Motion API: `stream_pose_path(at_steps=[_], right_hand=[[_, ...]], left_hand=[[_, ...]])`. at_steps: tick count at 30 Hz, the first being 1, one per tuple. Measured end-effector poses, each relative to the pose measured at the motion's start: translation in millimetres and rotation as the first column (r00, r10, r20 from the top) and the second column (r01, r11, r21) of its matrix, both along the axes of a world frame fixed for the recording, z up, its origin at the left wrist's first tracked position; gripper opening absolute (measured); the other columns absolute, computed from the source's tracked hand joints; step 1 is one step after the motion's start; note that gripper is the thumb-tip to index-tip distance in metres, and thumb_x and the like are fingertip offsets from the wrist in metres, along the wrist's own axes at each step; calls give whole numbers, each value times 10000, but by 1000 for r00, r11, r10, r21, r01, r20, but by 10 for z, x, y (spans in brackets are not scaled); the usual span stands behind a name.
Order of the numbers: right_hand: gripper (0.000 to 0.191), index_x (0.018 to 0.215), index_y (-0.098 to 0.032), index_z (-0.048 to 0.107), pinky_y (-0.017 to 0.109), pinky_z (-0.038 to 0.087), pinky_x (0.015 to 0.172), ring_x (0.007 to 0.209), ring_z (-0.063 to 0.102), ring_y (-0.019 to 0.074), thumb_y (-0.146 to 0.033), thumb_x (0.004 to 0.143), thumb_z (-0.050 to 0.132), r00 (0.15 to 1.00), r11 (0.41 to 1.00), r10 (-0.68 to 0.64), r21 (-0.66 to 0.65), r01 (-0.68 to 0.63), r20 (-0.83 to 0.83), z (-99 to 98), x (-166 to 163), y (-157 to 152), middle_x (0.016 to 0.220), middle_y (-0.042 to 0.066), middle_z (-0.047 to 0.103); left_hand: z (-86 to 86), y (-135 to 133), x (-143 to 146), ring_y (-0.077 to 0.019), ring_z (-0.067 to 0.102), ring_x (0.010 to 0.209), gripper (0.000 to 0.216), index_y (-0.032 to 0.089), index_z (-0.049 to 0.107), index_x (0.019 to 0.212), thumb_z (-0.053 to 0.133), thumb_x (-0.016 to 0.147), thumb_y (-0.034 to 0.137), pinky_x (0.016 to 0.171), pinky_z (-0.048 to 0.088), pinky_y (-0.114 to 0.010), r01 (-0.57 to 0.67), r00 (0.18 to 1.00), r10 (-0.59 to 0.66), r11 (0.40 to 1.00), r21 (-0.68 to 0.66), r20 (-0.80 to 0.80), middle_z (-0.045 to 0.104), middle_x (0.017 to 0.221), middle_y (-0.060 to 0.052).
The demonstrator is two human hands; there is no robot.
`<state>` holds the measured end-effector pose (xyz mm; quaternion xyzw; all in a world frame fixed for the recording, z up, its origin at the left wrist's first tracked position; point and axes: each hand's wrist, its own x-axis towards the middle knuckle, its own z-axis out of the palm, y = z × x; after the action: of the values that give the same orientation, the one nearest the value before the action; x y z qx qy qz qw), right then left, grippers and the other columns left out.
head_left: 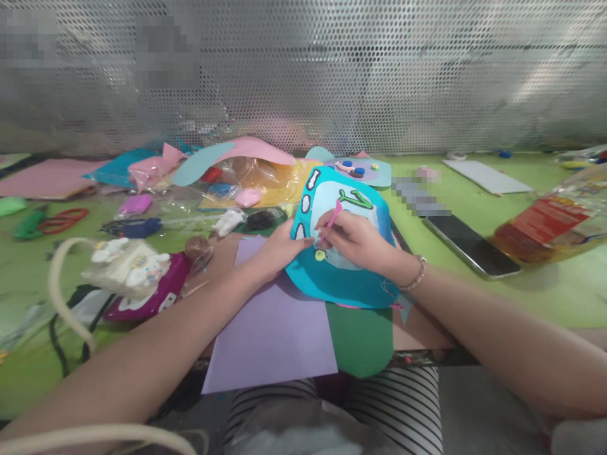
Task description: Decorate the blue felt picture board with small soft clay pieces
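My right hand [358, 239] is closed around a slim pink tool [334, 215], its tip low on the pale middle of a blue craft sheet [308, 278]. Black-edged white patches run along the sheet's left side, and a green raised shape [359, 200] sits near its top. By the right hand's fingertips is a small yellow flower [321, 255]. My left hand [283, 245] grips the sheet's left edge, thumb on top and the other fingers mostly hidden. Under the sheet lie lilac paper [275, 341] and green paper [363, 341].
To the left are a Hello Kitty-like purple packet [176, 278], red-handled scissors [64, 221] and several clay packs, one pink [135, 204]. On the right lie a phone [472, 245], a bottle with a red label [550, 221] and a white board [488, 175]. Perforated metal [303, 69] stands behind.
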<state>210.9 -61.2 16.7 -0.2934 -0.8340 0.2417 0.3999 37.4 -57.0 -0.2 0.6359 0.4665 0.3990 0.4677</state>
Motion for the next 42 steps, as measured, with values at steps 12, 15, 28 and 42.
stream_pose_path(at_steps=[12, 15, 28, 42], right_hand=[[77, 837, -155, 522, 228, 428, 536, 571, 538, 96, -187, 862, 457, 998, 999, -42, 27, 41, 51, 19, 10, -8, 702, 11, 573], [73, 838, -153, 522, 228, 429, 549, 582, 543, 96, -176, 859, 456, 998, 999, -44, 28, 43, 33, 16, 14, -9, 711, 11, 573], [82, 844, -149, 527, 228, 426, 537, 581, 546, 97, -181, 863, 455, 998, 998, -50, 40, 49, 27, 14, 9, -8, 711, 15, 572], [78, 857, -156, 516, 224, 455, 552, 607, 578, 105, -128, 833, 447, 1000, 1000, -20, -20, 21, 14, 25, 16, -12, 723, 13, 586]], left_hand=[[-31, 3, -9, -232, 593, 922, 355, 184, 593, 1042, 606, 698, 269, 837, 459, -381, 1, 1000, -1, 1000, 15, -3, 650, 1052, -44], [-21, 0, -7, -235, 594, 915, 365, 177, 593, 1043, 611, 691, 274, 838, 458, -390, -4, 1000, 4, 1000, 4, -6, 653, 1038, -50], [-30, 6, -2, -232, 595, 915, 353, 172, 599, 1016, 619, 675, 258, 821, 466, -369, -13, 1000, 13, 1000, -4, 17, 654, 1038, -49], [-19, -3, 4, -222, 598, 880, 340, 175, 599, 1008, 619, 676, 249, 792, 470, -369, -26, 1000, 26, 1000, -11, 4, 661, 980, -48]])
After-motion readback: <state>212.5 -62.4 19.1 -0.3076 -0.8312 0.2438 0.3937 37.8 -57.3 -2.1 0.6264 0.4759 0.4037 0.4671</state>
